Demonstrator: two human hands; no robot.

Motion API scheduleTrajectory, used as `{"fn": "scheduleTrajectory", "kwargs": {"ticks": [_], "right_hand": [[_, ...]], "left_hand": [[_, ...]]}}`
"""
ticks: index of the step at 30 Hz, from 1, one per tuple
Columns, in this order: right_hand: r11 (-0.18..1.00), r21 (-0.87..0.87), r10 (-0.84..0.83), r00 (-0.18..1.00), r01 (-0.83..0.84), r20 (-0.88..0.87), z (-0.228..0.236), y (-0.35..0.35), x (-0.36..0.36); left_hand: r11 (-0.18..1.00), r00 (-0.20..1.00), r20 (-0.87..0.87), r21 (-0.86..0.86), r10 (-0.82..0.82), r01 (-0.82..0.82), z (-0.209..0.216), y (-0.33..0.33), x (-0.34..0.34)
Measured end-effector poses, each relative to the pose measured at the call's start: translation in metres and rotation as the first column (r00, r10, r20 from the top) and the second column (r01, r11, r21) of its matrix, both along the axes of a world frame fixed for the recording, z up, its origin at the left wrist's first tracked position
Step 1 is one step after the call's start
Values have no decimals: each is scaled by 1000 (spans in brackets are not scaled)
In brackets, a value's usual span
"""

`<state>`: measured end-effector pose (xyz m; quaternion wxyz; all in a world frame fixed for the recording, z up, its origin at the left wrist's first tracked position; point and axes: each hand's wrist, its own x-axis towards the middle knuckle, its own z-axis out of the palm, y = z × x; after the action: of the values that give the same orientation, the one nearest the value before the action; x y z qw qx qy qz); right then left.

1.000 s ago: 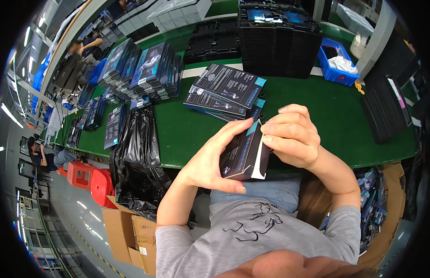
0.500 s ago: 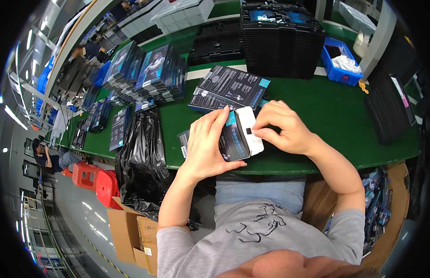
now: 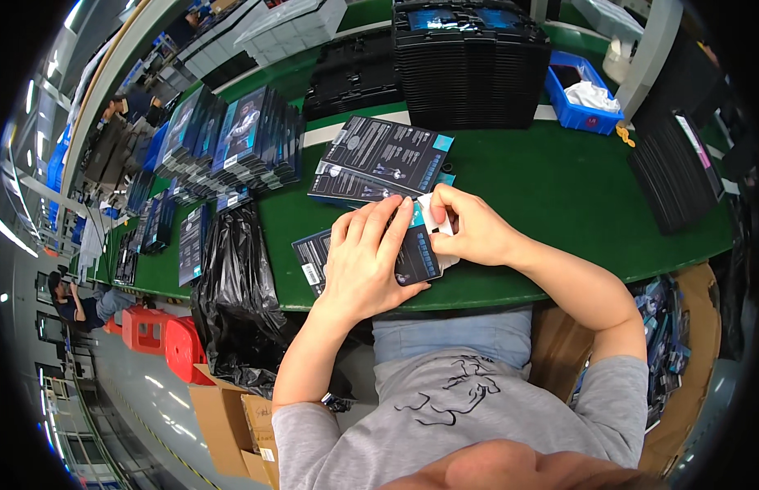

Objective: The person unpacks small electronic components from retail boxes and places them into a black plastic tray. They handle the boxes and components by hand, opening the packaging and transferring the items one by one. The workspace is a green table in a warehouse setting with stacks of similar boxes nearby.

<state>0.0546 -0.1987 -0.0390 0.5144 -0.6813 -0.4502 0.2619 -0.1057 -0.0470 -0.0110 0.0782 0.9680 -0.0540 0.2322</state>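
Observation:
A flat dark printed carton (image 3: pixel 419 255) with a teal corner lies near the front edge of the green table. Spread across its top is my left hand (image 3: pixel 365 260), with the thumb along the near edge and the fingers toward the far side. At the carton's right end, my right hand (image 3: pixel 477 231) has thumb and forefinger closed on the white end flap (image 3: pixel 446 224), most of which the fingers cover. Just beyond, two similar dark cartons (image 3: pixel 388 153) overlap each other.
Stacked cartons (image 3: pixel 239 135) stand at the left behind a black plastic bag (image 3: pixel 236 269) hanging over the edge. At the back are tall black trays (image 3: pixel 469 77) and a blue bin (image 3: pixel 588 114). Black panels (image 3: pixel 669 184) lean at the right, above a cardboard box (image 3: pixel 698 351) of cartons.
The white flap, standing wide open before, is now mostly hidden under my right fingers. The carton lies flatter, with more of its left part showing, and my left hand rests further over it.

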Motion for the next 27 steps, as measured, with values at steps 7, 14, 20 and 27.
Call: {"fn": "scheduleTrajectory", "kwargs": {"ticks": [7, 14, 20, 27], "right_hand": [[990, -117, -55, 988, 73, 146, 7, -3, 3], [945, -267, -87, 932, 190, 353, 36, -24, 27], [997, -12, -53, 771, 79, 635, 26, -29, 34], [988, -109, -15, 783, 106, 622, 31, -35, 30]], "left_hand": [[1000, 999, -43, 25, 11, -10, -1, -1, -3], [994, 982, -156, 44, 108, -102, 14, 37, -40], [994, 976, -186, 20, 111, -109, 19, 43, -56], [996, 973, -218, -40, 71, -81, 15, 35, -57]]}}
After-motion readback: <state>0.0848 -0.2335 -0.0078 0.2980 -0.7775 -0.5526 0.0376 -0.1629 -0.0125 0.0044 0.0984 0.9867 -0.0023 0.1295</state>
